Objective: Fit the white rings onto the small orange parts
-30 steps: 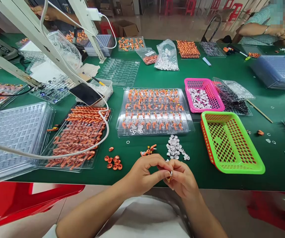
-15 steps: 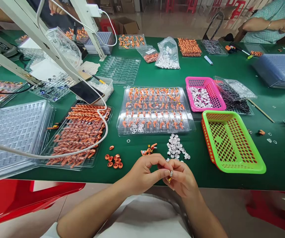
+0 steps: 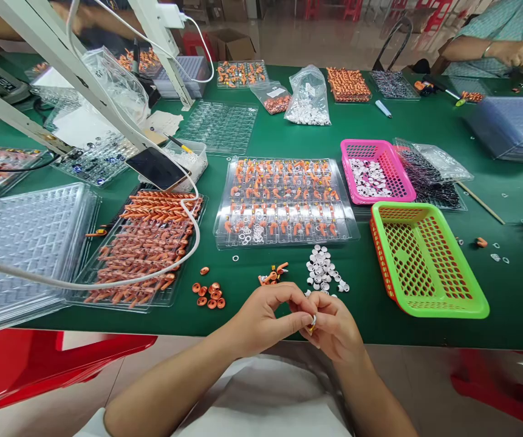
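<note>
Left hand (image 3: 263, 318) and right hand (image 3: 334, 328) meet fingertip to fingertip at table edge (image 3: 379, 334), both pinching small part (image 3: 312, 323) between them; part's long axis too small to tell. Wrists angled inward, equally near. Just beyond: white rings (image 3: 321, 270), orange bits (image 3: 274, 274). Farther: filled tray (image 3: 283, 200), green basket (image 3: 425, 261).

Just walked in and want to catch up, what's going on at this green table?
A person seated at the green table pinches a tiny part between the left hand and right hand at the near edge. Just beyond lie a pile of white rings, loose orange caps and a clear tray of orange pieces. The green basket sits at right.
</note>
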A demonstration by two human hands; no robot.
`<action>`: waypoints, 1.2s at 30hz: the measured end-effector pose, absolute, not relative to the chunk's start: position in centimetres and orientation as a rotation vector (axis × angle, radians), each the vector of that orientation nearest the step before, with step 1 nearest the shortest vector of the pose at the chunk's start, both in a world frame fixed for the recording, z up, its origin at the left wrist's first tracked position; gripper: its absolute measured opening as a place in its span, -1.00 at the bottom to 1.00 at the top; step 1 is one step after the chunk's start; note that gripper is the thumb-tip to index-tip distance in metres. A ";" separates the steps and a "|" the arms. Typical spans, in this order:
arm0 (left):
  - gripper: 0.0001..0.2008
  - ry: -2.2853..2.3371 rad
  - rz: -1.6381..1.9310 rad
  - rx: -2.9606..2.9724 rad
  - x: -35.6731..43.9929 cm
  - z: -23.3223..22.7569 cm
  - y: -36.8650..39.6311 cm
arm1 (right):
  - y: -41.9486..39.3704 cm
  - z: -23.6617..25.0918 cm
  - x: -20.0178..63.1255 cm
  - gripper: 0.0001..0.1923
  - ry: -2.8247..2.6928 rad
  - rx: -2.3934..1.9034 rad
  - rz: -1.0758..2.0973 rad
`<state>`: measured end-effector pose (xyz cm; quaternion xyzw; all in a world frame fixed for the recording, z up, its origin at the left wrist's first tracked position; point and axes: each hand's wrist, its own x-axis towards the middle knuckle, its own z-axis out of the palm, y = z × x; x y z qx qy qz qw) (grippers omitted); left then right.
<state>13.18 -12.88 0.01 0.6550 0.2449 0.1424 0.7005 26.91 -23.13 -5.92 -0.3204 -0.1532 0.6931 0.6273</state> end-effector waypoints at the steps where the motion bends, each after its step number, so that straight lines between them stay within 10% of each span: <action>1: -0.88 0.544 0.316 1.457 13.2 0.0 -12.9 | -23.1 -5.9 26.9 -0.74 -0.348 -0.731 1.590; 36: -0.86 0.533 0.361 1.429 13.3 -0.7 -13.0 | -23.1 -5.8 27.1 -0.74 -0.356 -0.748 1.563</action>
